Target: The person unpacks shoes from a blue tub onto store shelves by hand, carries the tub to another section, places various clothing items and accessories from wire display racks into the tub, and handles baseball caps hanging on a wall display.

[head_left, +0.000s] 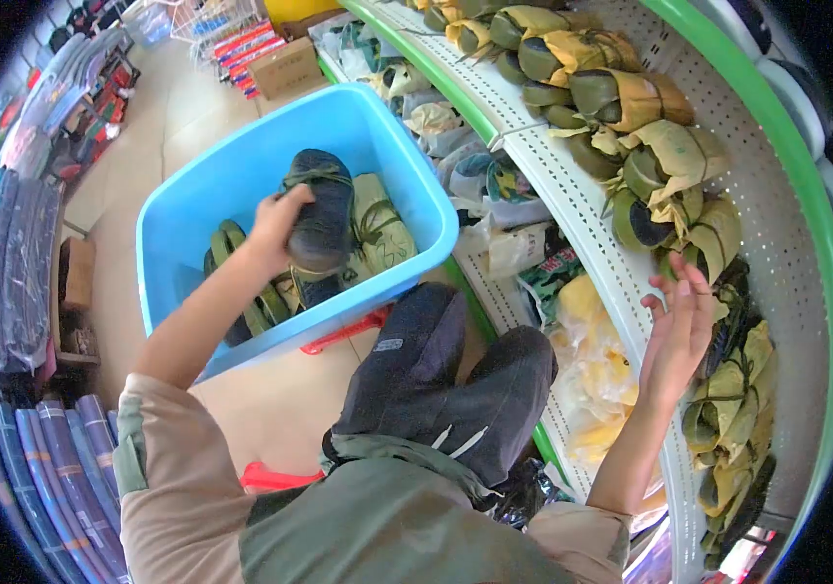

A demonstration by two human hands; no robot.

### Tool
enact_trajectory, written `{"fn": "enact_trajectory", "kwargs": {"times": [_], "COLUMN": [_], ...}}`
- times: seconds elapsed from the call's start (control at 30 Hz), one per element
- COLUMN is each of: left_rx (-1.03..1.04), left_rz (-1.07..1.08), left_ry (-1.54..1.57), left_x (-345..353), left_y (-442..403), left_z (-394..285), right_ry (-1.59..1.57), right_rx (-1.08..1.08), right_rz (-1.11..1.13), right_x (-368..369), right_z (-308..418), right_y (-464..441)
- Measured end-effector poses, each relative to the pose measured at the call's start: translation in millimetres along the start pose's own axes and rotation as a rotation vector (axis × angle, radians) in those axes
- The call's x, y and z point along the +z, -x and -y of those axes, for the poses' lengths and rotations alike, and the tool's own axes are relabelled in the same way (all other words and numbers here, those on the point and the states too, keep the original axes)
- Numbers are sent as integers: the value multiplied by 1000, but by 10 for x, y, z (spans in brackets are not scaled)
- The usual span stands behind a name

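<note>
Left hand gripping dark oval rubbery shoe, blue boxy plastic tub below; thin green cord might slip; right hand spread

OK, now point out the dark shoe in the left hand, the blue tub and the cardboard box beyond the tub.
Dark shoe (329,219): head view, middle of its dark face.
Blue tub (444,228): head view, rim at the right-hand corner.
Cardboard box (286,70): head view, side facing the camera.

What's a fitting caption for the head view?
Left hand holds a dark-soled shoe over a blue plastic tub; open right hand beside yellow-wrapped green shoes.
</note>
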State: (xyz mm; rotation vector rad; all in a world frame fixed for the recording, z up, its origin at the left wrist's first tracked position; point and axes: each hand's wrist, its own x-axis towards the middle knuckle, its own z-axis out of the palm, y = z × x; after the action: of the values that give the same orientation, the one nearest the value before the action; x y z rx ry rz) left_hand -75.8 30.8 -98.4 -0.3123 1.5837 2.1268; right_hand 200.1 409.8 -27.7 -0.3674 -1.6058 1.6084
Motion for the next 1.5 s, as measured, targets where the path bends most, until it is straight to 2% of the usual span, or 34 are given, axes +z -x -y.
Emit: {"fn": "enact_trajectory", "kwargs": {"times": [0.07,0.13,0.2,0.33,0.4,0.43,0.47,0.5,0.53,0.57,0.6,0.67,0.73,0.83,0.93,1.17,1.27,1.5], "left_rx": [52,232,345,415,618,734,681,749,818,778,737,646,819,811,771,786,743,681], "left_rz": [14,-104,-82,208,275,291,448,540,625,719,811,838,841,728,605,487,457,418], "left_ry": [-67,-180,-216,-194,-327,-384,-337,-422,-506,-501,-494,-504,-657,-696,-696,-677,-687,-728], "left_x": [46,198,362,745,871,989,1190,1291,1371,1468,1553,1525,1381,1107,908,730,697,409], "left_y": [268,578,885,1416,1393,1401,1516,1517,1508,1546,1585,1660,1560,1424,1308,1136,1097,908], "left_z": [-240,-335,-420,-450,-147,-28,59,141,206,196,181,169,117,48,-29,-86,-76,4], "right_ry": [-53,6,53,-37,-223,-311,-314,-121,-107,-91,-251,-152,-10,240,151,201,422,366], "right_rx": [40,84,124,175,93,127,214,-6,-30,-52,114,89,82,62,8,186,169,106], "right_rz": [39,113,201,561,710,778,770,626,541,456,426,272,94,-186,-222,-291,-353,-331], "right_x": [-48,11,139,523,724,795,830,899,887,875,765,510,231,-177,-384,-668,-560,-562], "right_z": [-17,-37,18,42,-56,-60,-37,-99,-92,-85,13,58,108,231,365,247,154,127], "right_y": [12,53,121,273,424,477,559,584,586,590,578,569,525,328,-92,-1150,-1274,-1213]}}
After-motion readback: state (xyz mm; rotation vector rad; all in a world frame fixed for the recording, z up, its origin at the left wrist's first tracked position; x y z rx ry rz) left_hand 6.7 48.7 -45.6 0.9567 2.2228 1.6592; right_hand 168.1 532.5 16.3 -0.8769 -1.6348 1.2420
